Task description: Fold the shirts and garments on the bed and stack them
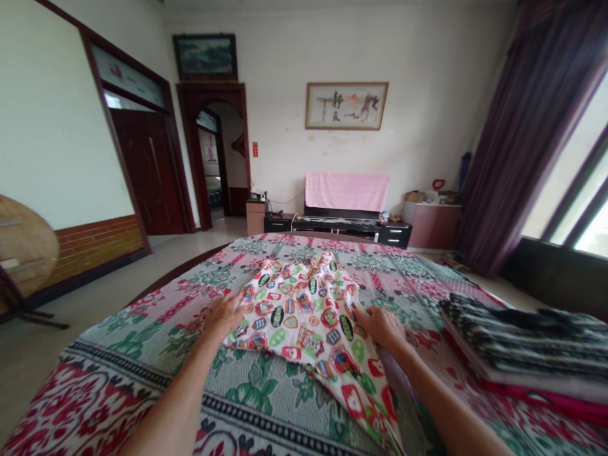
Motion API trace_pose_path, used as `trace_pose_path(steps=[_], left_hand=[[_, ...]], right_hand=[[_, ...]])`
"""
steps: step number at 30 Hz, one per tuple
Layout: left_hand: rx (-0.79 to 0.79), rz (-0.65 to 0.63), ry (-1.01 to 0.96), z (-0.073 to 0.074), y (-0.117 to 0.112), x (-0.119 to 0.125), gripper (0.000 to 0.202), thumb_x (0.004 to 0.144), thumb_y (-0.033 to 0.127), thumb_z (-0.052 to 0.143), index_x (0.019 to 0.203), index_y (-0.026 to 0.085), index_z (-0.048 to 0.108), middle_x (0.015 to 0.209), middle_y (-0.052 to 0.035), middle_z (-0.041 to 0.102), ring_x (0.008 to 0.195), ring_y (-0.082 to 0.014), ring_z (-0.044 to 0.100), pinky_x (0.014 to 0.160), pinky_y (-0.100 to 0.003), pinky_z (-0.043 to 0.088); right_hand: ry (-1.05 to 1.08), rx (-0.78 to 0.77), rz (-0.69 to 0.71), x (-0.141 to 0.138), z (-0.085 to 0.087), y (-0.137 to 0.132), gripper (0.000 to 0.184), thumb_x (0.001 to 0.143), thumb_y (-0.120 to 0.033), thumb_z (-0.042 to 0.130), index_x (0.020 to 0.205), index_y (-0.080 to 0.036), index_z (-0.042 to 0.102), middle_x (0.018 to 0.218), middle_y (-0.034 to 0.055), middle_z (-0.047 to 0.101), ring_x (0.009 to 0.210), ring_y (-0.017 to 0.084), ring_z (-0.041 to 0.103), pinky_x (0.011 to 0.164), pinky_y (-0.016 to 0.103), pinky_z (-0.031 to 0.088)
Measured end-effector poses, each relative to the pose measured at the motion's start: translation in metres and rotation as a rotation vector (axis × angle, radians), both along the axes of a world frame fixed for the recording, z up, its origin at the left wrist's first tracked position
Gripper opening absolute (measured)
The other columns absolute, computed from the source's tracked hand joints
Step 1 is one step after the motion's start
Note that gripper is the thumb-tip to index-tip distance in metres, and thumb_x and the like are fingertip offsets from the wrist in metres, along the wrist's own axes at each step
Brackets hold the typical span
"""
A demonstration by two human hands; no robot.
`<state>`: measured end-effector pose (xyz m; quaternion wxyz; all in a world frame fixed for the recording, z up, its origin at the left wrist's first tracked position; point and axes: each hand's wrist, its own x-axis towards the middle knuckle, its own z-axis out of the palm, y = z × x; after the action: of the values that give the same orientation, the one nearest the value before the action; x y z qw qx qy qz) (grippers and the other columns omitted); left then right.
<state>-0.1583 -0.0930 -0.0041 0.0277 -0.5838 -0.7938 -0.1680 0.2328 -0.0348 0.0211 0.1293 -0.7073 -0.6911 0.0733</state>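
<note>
A white cloth printed with colourful badges (pixel 304 310) lies spread on the bed (pixel 142 354), one corner trailing toward me. My left hand (pixel 224 315) rests flat on the cloth's left edge with its fingers stretched out. My right hand (pixel 381 325) lies on the cloth's right edge, fingers curled down onto the fabric; whether it pinches the fabric does not show.
A stack of folded striped and pink cloth (pixel 522 348) lies on the bed at the right. Beyond the bed stand a dark TV cabinet (pixel 332 225) with a pink cover, a doorway at the left, curtains and a window at the right.
</note>
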Motion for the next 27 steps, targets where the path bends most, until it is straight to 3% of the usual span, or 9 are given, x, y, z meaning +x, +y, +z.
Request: trace_pose_path(steps=[6,11,21,24,27], left_hand=[[-0.081,0.060,0.000,-0.002,0.002,0.004,0.061,0.085,0.059,0.032,0.134,0.027,0.048,0.142,-0.0122,0.041,0.129,-0.0343,0.035,0.103,-0.055,0.026],[-0.101,0.055,0.008,-0.004,0.004,0.002,0.064,0.084,0.063,0.029,0.135,0.027,0.046,0.144,-0.0116,0.038,0.129,-0.0352,0.035,0.102,-0.058,0.026],[-0.061,0.015,0.017,-0.004,0.002,-0.003,0.059,0.083,0.061,0.036,0.131,0.031,0.050,0.139,-0.0098,0.045,0.127,-0.0334,0.039,0.101,-0.055,0.031],[-0.050,-0.053,0.010,-0.004,0.000,-0.012,0.058,0.081,0.060,0.042,0.128,0.027,0.055,0.137,-0.0098,0.048,0.126,-0.0313,0.043,0.102,-0.047,0.033],[-0.007,-0.079,-0.014,-0.004,-0.002,-0.020,0.050,0.082,0.047,0.047,0.123,0.021,0.059,0.133,-0.0091,0.052,0.123,-0.0256,0.047,0.103,-0.036,0.034]], right_hand=[[-0.010,0.061,-0.006,0.000,-0.007,0.000,0.051,0.084,-0.058,0.034,0.088,-0.020,0.068,0.092,0.0141,0.069,0.091,0.027,0.063,0.070,0.032,0.042],[0.056,0.104,-0.063,0.014,-0.011,0.003,0.053,0.083,-0.062,0.035,0.086,-0.022,0.070,0.086,0.0112,0.070,0.081,0.024,0.064,0.062,0.028,0.039],[0.005,0.118,-0.077,0.030,-0.016,0.001,0.046,0.081,-0.055,0.040,0.090,-0.020,0.069,0.085,0.0116,0.069,0.081,0.026,0.063,0.063,0.030,0.040],[0.029,0.246,-0.055,0.028,-0.017,0.000,0.043,0.081,-0.048,0.045,0.105,-0.017,0.064,0.098,0.0119,0.066,0.087,0.025,0.062,0.069,0.031,0.042],[0.059,0.409,0.071,0.024,-0.018,-0.001,0.036,0.084,-0.038,0.044,0.108,-0.018,0.061,0.107,0.0108,0.062,0.093,0.023,0.060,0.075,0.031,0.043]])
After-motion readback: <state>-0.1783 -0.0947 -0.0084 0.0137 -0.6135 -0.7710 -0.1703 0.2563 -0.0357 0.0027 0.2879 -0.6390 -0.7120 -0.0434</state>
